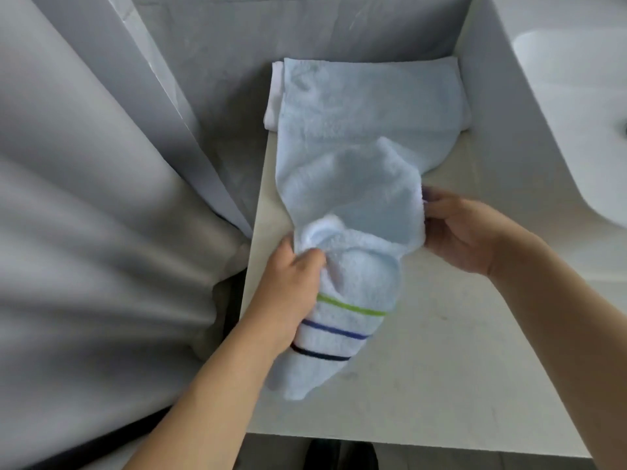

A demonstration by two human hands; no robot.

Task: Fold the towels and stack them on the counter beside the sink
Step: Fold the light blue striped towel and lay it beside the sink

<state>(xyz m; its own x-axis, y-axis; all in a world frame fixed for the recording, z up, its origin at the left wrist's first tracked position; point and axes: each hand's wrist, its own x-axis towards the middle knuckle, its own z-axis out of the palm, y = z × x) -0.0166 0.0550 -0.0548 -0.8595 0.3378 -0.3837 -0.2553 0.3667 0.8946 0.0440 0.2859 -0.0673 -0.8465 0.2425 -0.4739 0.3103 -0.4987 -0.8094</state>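
Note:
A pale blue towel (353, 184) with green, blue and black stripes near its end lies lengthwise on the pale counter (424, 368). Its far part drapes over a folded white towel (274, 96) at the back of the counter. My left hand (291, 293) is closed on a bunched fold of the blue towel just above the stripes. My right hand (461, 228) pinches the towel's right edge a little farther back. The striped end hangs loose toward the counter's front edge.
A white sink basin (576, 106) curves along the right side. A grey curtain (84, 215) hangs in folds at the left, beside the counter's left edge. A grey wall (305, 28) rises behind the towels. Bare counter shows in front of and right of the towel.

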